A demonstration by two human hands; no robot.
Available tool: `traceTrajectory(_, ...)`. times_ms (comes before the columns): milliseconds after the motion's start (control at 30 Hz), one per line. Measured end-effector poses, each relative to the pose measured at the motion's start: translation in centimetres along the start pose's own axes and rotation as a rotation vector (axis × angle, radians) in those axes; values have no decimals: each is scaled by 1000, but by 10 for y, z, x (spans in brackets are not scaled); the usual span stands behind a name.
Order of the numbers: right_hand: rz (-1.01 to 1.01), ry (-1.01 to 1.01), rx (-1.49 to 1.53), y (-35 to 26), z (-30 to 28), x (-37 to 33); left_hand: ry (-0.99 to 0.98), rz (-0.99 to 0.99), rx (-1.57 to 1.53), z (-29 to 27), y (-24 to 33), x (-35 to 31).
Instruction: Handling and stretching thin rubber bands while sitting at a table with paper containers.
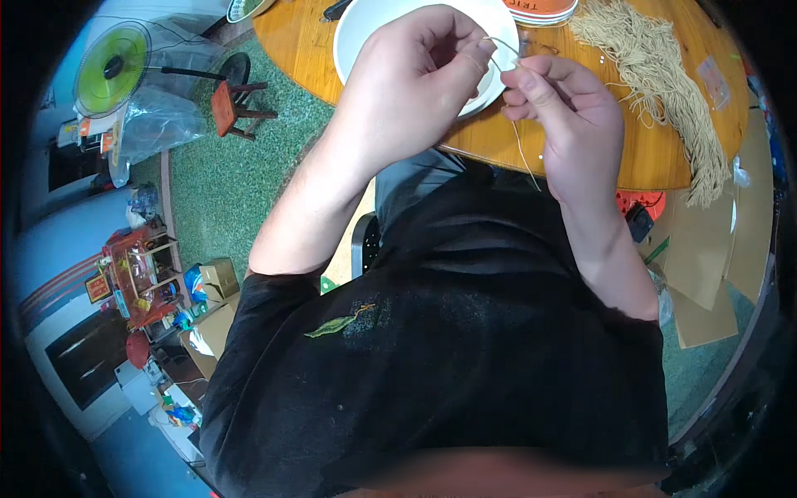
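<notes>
The left hand (422,73) and right hand (574,114) pinch a thin beige cord (507,46) above a round white bowl (352,43), at the brown wooden table (656,163)'s near edge; a beige cord bundle (643,51) overhangs the near-right edge.

Beige cord (520,149), white bowl (355,40)
</notes>
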State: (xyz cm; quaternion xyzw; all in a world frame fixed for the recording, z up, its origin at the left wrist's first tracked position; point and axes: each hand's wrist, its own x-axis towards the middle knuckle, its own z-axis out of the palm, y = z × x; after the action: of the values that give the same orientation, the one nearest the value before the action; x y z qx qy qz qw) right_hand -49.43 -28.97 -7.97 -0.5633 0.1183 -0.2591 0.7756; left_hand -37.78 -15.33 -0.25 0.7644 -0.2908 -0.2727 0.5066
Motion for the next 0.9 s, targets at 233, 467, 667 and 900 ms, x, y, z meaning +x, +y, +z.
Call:
traceTrajectory(233, 145, -33, -250, -27, -5, 11, -14, 222, -32, 3, 7, -4)
traceTrajectory(467, 170, -218, -357, -33, -27, 24, -74, 344, 62, 3, 13, 6)
traceTrajectory(667, 137, -315, -377, -34, -46, 30, -250, 365, -11, 5, 8, 18)
traceTrajectory(900, 205, -356, -1, -24, -62, 25, -289, 246, 23, 7, 8, 19)
